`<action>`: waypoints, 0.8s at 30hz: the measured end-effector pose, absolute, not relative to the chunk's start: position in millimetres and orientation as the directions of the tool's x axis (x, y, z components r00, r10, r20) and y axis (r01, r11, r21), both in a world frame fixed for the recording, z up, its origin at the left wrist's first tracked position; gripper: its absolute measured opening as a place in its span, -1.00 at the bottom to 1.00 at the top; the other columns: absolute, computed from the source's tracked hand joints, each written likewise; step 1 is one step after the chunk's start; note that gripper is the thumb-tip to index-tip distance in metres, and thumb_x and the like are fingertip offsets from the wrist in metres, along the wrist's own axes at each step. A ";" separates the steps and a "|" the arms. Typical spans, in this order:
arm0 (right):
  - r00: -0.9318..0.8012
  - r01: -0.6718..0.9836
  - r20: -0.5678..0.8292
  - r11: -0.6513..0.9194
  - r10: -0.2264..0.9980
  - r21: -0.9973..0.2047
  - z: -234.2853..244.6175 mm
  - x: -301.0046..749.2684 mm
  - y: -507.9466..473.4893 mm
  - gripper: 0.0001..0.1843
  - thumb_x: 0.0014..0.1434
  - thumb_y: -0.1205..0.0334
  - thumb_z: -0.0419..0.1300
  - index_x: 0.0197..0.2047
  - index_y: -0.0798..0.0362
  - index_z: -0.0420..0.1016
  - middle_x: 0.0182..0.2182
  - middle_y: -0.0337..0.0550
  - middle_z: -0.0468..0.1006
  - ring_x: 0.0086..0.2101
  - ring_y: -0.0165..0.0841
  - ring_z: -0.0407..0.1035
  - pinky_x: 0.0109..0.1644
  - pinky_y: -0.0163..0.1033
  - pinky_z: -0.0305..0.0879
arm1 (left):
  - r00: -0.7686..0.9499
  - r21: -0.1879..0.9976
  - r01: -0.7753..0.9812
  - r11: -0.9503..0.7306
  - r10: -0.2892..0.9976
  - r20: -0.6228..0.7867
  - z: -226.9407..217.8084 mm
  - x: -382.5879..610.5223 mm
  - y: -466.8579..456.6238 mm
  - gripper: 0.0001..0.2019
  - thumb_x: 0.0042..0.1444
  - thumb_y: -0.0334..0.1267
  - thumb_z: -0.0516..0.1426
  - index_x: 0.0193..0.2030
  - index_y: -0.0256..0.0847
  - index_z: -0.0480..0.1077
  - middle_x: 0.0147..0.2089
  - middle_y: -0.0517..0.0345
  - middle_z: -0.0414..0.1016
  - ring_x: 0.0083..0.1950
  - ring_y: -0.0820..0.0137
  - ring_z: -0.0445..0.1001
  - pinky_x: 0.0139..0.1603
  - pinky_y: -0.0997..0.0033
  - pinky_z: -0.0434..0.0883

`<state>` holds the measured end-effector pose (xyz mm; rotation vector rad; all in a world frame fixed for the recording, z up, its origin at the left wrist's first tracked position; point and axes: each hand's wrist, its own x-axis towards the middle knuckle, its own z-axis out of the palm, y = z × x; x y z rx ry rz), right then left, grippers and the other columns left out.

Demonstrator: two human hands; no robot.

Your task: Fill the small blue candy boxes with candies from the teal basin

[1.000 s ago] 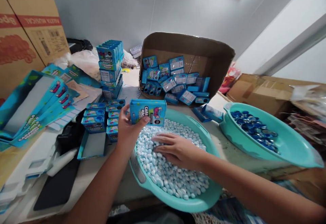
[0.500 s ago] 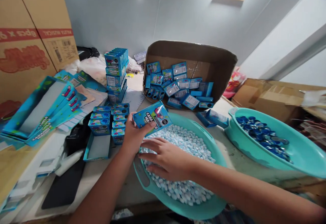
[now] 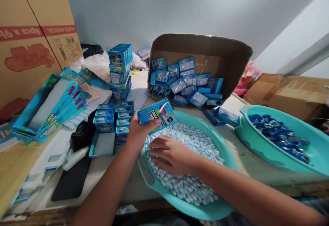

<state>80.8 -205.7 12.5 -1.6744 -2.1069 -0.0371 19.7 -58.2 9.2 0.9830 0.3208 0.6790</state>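
**Left hand grips candy box over basin, right hand down in the candies**

Left hand [image 3: 137, 133] grasps a small blue printed cardboard candy box [image 3: 157, 115], thumb on the front face, fingers behind. Box is tilted, held just above the far-left rim of the round teal plastic basin [image 3: 221, 140]. Cannot tell if the box is open at the end.

Right hand [image 3: 171, 155] lies palm down in the basin, fingers curled loosely into the heap of pale blue-white round candies [image 3: 195, 143]. Touching them; whether any are pinched in the fingers cannot be told. Both forearms come in from the bottom edge.

Around them, on the table:
- Second teal plastic basin [image 3: 264, 154] to the right, well apart from the hands, holding shiny dark blue round pieces [image 3: 279, 137].
- Open brown cardboard carton [image 3: 226, 58] lying on its side behind the first basin, with a jumble of the same blue boxes [image 3: 185, 83] inside.
- Two loose blue boxes [image 3: 222, 115] between carton and second basin.
- Tall stack of blue boxes [image 3: 120, 70] at left of the carton; lower rows of blue boxes [image 3: 113, 116] just left of the left hand.
- Flat unfolded blue box blanks [image 3: 51, 111] fanned at far left.
- Large brown shipping carton with red print [image 3: 31, 40] behind them.
- Flat black object [image 3: 70, 181] near the table's front edge.
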 end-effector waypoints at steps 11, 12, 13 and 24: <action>-0.058 0.953 0.383 0.166 0.922 -0.254 16.7 105.7 -210.2 -0.67 0.40 0.21 0.10 -0.42 0.06 0.47 -0.40 -0.11 0.51 -0.34 -0.32 0.37 -0.13 -0.15 0.26 | 0.682 0.819 -0.426 0.384 0.731 0.011 16.0 18.4 -59.3 -0.31 -0.38 -0.13 0.53 -0.15 -0.17 0.28 -0.28 0.22 0.56 -0.23 0.32 0.59 -0.14 0.40 0.51; -0.017 0.951 0.393 0.136 0.919 -0.276 16.5 108.6 -210.5 -0.66 0.40 0.20 0.10 -0.43 0.06 0.46 -0.41 -0.10 0.49 -0.35 -0.32 0.36 -0.16 -0.17 0.26 | 0.654 0.806 -0.447 0.387 0.757 0.000 16.9 18.1 -59.0 -0.26 -0.39 -0.11 0.54 -0.11 -0.14 0.25 -0.27 0.25 0.56 -0.24 0.34 0.59 -0.16 0.43 0.51; 0.026 0.947 0.398 0.105 0.917 -0.305 16.3 111.2 -210.7 -0.65 0.40 0.19 0.10 -0.43 0.06 0.47 -0.41 -0.09 0.47 -0.35 -0.32 0.36 -0.18 -0.18 0.26 | 0.636 0.794 -0.464 0.393 0.772 -0.011 17.6 17.7 -58.6 -0.22 -0.40 -0.09 0.54 -0.06 -0.12 0.23 -0.24 0.25 0.55 -0.23 0.34 0.59 -0.16 0.44 0.51; 0.138 0.883 0.247 -0.007 0.959 -0.469 16.8 117.9 -212.7 -0.56 0.32 0.03 0.25 0.21 0.01 0.48 0.07 0.13 0.43 0.09 -0.08 0.37 0.21 0.09 0.35 | 0.688 0.796 -0.398 0.456 0.722 -0.070 17.5 17.6 -56.1 -0.25 -0.33 0.10 0.52 -0.05 -0.15 0.33 -0.14 0.09 0.58 -0.01 0.10 0.60 -0.01 0.26 0.56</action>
